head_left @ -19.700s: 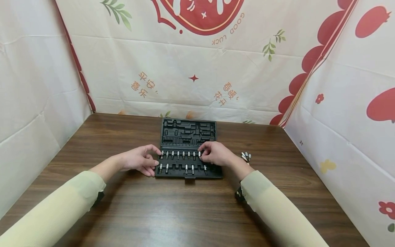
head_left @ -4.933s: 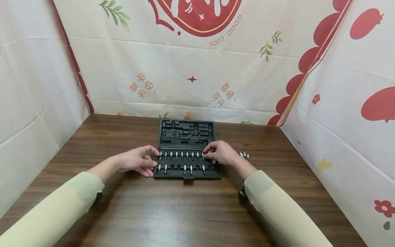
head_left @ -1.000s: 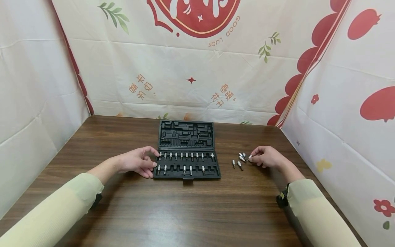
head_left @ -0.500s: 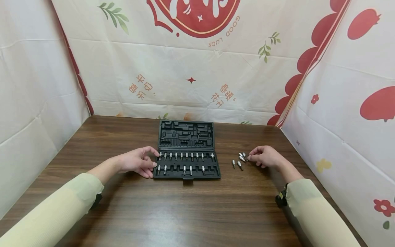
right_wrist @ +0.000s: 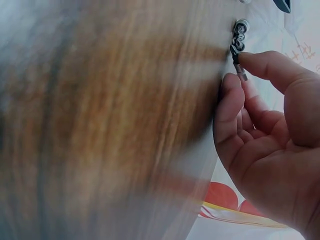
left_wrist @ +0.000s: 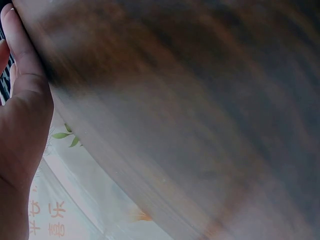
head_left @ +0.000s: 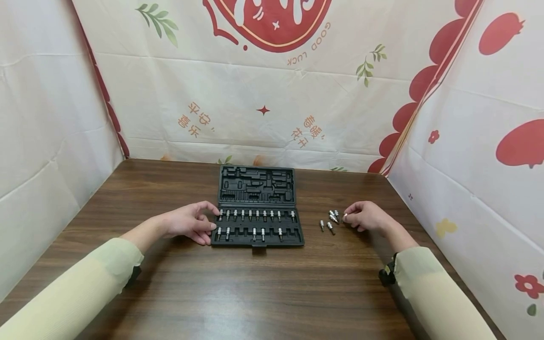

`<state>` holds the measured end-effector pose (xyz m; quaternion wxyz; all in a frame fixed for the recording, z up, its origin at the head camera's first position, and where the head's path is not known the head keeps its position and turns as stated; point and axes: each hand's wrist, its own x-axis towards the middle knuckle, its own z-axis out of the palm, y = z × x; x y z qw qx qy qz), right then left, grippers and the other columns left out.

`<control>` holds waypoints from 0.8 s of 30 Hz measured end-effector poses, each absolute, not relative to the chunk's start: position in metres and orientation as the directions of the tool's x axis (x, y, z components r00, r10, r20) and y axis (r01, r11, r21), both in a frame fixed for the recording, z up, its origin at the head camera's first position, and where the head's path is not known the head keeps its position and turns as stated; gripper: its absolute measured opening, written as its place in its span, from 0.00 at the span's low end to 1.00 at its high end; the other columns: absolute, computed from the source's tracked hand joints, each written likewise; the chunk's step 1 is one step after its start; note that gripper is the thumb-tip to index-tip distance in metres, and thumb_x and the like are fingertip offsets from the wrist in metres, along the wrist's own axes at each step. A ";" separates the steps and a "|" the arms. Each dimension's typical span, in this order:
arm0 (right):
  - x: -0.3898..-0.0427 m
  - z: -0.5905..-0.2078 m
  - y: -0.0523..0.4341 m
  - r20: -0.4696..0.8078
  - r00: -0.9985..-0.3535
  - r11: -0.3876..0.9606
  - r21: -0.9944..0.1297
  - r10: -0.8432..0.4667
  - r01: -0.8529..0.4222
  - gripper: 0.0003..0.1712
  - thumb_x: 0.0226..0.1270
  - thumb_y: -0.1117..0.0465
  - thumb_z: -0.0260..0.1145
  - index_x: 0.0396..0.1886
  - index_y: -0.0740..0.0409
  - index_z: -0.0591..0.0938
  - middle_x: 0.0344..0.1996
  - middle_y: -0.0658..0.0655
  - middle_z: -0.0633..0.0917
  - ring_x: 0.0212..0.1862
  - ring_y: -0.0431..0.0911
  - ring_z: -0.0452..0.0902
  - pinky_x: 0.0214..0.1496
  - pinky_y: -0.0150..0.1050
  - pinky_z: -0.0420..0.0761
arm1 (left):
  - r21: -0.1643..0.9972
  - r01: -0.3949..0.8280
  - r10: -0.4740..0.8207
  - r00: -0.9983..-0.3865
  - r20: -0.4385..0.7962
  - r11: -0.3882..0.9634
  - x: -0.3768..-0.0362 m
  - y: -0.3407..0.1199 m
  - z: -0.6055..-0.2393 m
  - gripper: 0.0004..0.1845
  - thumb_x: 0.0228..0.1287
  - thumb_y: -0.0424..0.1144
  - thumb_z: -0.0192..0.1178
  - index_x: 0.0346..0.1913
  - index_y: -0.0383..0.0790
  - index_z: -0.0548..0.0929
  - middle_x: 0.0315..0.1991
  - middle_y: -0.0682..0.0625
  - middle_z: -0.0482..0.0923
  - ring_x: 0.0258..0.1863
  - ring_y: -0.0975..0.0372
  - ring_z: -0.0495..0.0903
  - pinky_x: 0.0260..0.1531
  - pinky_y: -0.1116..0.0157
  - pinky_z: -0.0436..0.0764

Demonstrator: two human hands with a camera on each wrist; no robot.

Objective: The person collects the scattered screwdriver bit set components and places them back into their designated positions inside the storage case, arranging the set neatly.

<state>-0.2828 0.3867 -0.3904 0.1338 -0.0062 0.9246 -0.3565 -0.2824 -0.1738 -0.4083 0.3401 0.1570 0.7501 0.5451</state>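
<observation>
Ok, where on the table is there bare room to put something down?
Bare wood spans the table in front of the black case, between the two sleeves, and also left of the left hand. It is crowded right of the case, where the loose bits lie by the right hand.

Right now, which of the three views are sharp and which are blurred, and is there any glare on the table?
Head view: sharp; the case and loose bits read clearly, with a soft sheen on the table near the front. Left wrist view: the wood is smeared; only the left hand is fairly clear. Right wrist view: the wood is streaked too; the right hand and its bit are sharper.
</observation>
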 end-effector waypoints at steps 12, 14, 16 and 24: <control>-0.284 -0.388 0.391 -0.194 -0.976 0.690 -0.720 -0.101 0.072 0.17 0.82 0.60 0.68 0.58 0.67 0.76 0.45 0.61 0.90 0.42 0.44 0.88 0.38 0.40 0.88 | 0.924 -0.141 0.603 -0.721 -0.341 0.355 -0.281 -0.172 -0.407 0.28 0.83 0.32 0.61 0.76 0.34 0.61 0.39 0.40 0.82 0.35 0.56 0.92 0.40 0.60 0.96; -0.283 -0.389 0.391 -0.169 -0.980 0.686 -0.726 -0.101 0.054 0.18 0.83 0.59 0.66 0.60 0.68 0.76 0.46 0.62 0.89 0.42 0.45 0.88 0.37 0.40 0.88 | 0.924 -0.142 0.603 -0.720 -0.343 0.355 -0.282 -0.172 -0.407 0.28 0.83 0.32 0.61 0.76 0.34 0.60 0.39 0.40 0.82 0.36 0.56 0.92 0.40 0.60 0.96; -0.284 -0.390 0.391 -0.140 -0.986 0.676 -0.735 -0.090 0.043 0.19 0.84 0.59 0.64 0.63 0.67 0.76 0.46 0.62 0.88 0.41 0.46 0.86 0.35 0.40 0.87 | 0.924 -0.145 0.602 -0.720 -0.345 0.355 -0.282 -0.172 -0.407 0.28 0.83 0.32 0.61 0.76 0.34 0.60 0.40 0.40 0.82 0.36 0.56 0.93 0.40 0.60 0.96; -0.287 -0.390 0.388 -0.019 -0.995 0.609 -0.792 -0.095 -0.043 0.23 0.87 0.58 0.64 0.72 0.64 0.76 0.44 0.62 0.84 0.40 0.44 0.87 0.38 0.39 0.90 | 0.924 -0.149 0.599 -0.722 -0.345 0.353 -0.282 -0.173 -0.408 0.28 0.83 0.32 0.61 0.76 0.34 0.60 0.39 0.40 0.82 0.35 0.56 0.93 0.40 0.60 0.96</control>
